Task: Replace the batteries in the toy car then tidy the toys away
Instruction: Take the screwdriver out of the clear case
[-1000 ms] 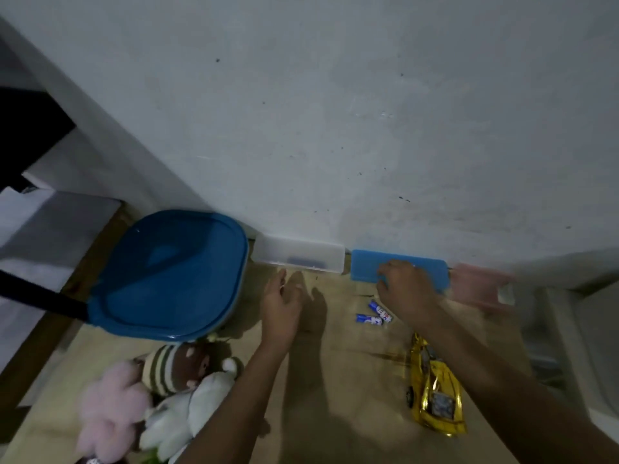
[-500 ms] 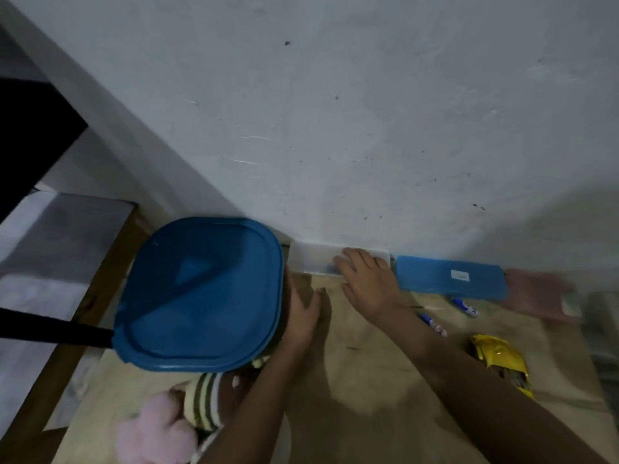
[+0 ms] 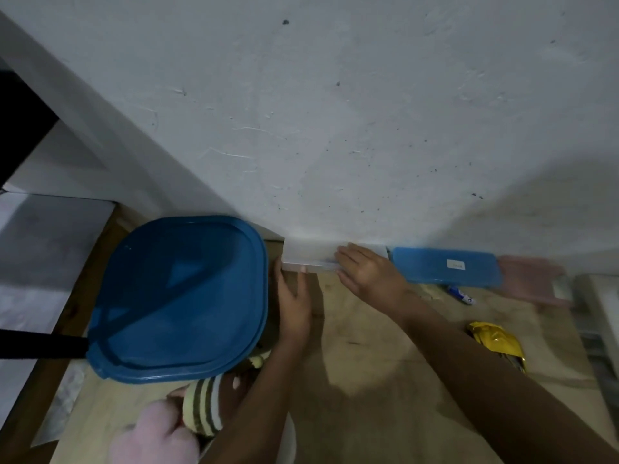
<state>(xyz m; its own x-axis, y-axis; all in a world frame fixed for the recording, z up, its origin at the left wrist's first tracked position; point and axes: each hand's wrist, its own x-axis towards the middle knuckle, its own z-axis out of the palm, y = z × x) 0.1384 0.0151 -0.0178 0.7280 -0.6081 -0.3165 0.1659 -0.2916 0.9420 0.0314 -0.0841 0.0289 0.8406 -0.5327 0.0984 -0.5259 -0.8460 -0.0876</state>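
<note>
I judge the job barely begun: the shiny yellow toy car (image 3: 499,344) lies alone on the pale wooden worktop (image 3: 368,346) off to my right, well apart from both my hands, and whether its battery cover is open I cannot tell. One small blue-and-white battery (image 3: 462,294) lies loose near the flat blue plastic case (image 3: 445,269) by the wall. My right hand (image 3: 371,274) rests flat with its fingers spread on the right end of the translucent white plastic box (image 3: 308,257), gripping nothing. My left hand (image 3: 294,303) is open too, its fingertips touching the box's near edge. The pink and striped soft toys (image 3: 187,426) sit untidied beside the large blue-lidded tub (image 3: 181,296). The car looks glossy and foil-like, its far end blurred.
</note>
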